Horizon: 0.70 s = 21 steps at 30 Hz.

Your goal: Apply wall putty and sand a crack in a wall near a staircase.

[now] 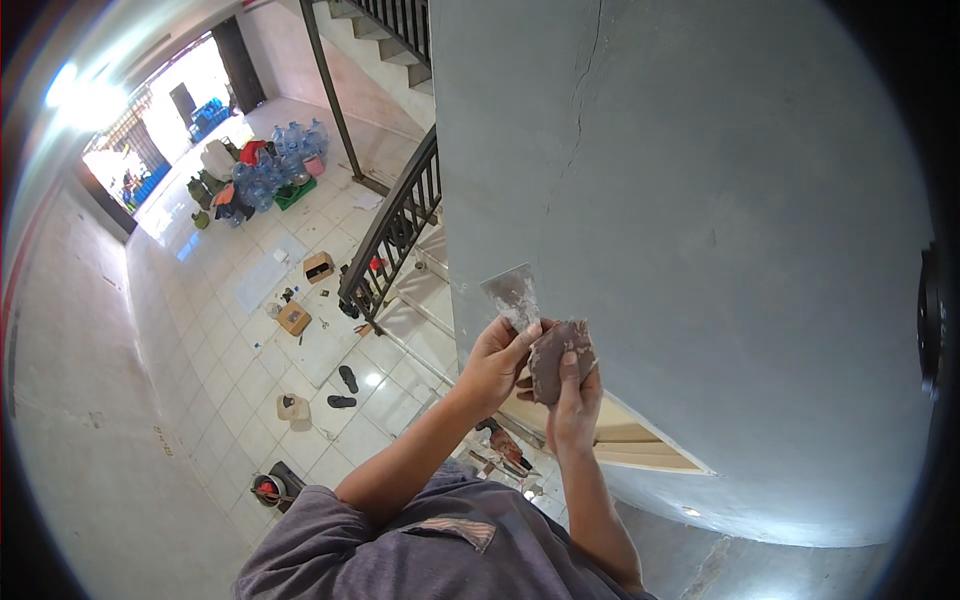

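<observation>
My left hand [492, 365] is closed on a putty knife [508, 290] with a pale, crusted metal blade, held up in front of the grey wall [700, 200]. My right hand [575, 410] grips a flat brownish-grey piece [555, 349] with ragged, pale-crusted edges, thumb across its face; I cannot tell what it is made of. The two hands are together, the piece just right of the knife's lower end. A long thin crack [578, 120] runs down the wall above them.
Below left, a stair railing [390, 250] borders steps. On the tiled floor [220, 350] lie sandals [348, 380], open boxes [294, 318], a container [293, 408] and a bucket [268, 488]. Blue water jugs [262, 180] and green gas cylinders [200, 195] crowd near the doorway. A wooden-edged opening [650, 448] cuts the wall.
</observation>
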Each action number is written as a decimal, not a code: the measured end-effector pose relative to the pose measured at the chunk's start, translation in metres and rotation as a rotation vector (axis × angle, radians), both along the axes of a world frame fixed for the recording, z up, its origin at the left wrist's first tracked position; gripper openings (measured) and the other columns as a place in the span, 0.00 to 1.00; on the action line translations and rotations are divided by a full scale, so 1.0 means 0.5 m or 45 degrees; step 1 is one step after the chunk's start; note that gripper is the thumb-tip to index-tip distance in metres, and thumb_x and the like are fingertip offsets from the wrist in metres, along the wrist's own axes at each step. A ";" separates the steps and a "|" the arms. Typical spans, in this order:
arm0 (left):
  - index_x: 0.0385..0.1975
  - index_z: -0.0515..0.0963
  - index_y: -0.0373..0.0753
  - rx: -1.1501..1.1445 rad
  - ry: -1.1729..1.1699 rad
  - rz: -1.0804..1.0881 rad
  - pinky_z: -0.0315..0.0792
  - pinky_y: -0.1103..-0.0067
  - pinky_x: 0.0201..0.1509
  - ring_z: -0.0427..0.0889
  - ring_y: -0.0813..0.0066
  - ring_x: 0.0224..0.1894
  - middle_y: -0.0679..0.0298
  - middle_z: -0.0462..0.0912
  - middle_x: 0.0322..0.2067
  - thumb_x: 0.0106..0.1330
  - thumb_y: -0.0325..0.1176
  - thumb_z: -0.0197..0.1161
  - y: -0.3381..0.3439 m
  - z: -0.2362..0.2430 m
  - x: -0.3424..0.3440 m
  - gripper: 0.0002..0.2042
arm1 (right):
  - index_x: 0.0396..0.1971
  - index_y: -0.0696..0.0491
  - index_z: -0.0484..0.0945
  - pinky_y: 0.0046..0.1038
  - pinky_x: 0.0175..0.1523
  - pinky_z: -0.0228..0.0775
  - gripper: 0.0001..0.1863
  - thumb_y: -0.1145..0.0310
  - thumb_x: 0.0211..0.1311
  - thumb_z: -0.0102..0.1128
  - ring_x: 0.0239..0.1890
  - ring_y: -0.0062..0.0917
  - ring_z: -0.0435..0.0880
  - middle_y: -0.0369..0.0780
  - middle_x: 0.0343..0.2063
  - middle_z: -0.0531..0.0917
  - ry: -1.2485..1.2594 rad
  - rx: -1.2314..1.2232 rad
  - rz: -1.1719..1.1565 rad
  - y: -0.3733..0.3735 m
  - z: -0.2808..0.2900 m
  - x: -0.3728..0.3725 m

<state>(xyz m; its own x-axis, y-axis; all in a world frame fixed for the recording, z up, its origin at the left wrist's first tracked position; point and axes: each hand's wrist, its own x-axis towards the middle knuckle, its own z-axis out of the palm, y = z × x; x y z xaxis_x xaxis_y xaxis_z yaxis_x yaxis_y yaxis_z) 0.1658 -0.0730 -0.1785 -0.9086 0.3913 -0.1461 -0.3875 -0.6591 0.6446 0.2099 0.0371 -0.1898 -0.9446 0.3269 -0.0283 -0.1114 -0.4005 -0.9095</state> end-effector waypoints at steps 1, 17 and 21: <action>0.50 0.74 0.36 -0.191 0.119 0.129 0.75 0.82 0.28 0.81 0.83 0.30 0.67 0.82 0.35 0.79 0.40 0.56 0.011 -0.006 -0.004 0.13 | 0.53 0.57 0.73 0.22 0.21 0.76 0.20 0.54 0.78 0.54 0.29 0.19 0.83 0.38 0.38 0.83 -0.006 0.024 0.016 0.001 -0.007 0.009; 0.27 0.73 0.35 -0.734 0.556 0.339 0.62 0.82 0.21 0.69 0.85 0.18 0.70 0.71 0.15 0.81 0.49 0.49 -0.005 0.083 -0.141 0.24 | 0.56 0.58 0.74 0.25 0.52 0.75 0.22 0.56 0.75 0.60 0.47 0.21 0.81 0.39 0.47 0.83 0.092 0.420 -0.310 0.101 -0.014 0.044; 0.38 0.75 0.33 -0.711 0.641 0.573 0.62 0.83 0.20 0.69 0.86 0.18 0.67 0.76 0.19 0.80 0.40 0.56 0.033 0.105 -0.170 0.14 | 0.51 0.58 0.75 0.25 0.50 0.73 0.19 0.57 0.75 0.60 0.43 0.20 0.79 0.38 0.43 0.82 0.124 0.475 -0.397 0.124 -0.027 0.062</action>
<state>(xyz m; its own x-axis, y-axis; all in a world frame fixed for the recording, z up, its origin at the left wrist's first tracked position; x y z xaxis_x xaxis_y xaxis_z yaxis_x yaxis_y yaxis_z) 0.0809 -0.0565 -0.1260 -0.9677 -0.0289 0.2506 0.2508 -0.2180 0.9432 0.2410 0.0991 -0.2035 -0.7928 0.5652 0.2281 -0.2658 0.0162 -0.9639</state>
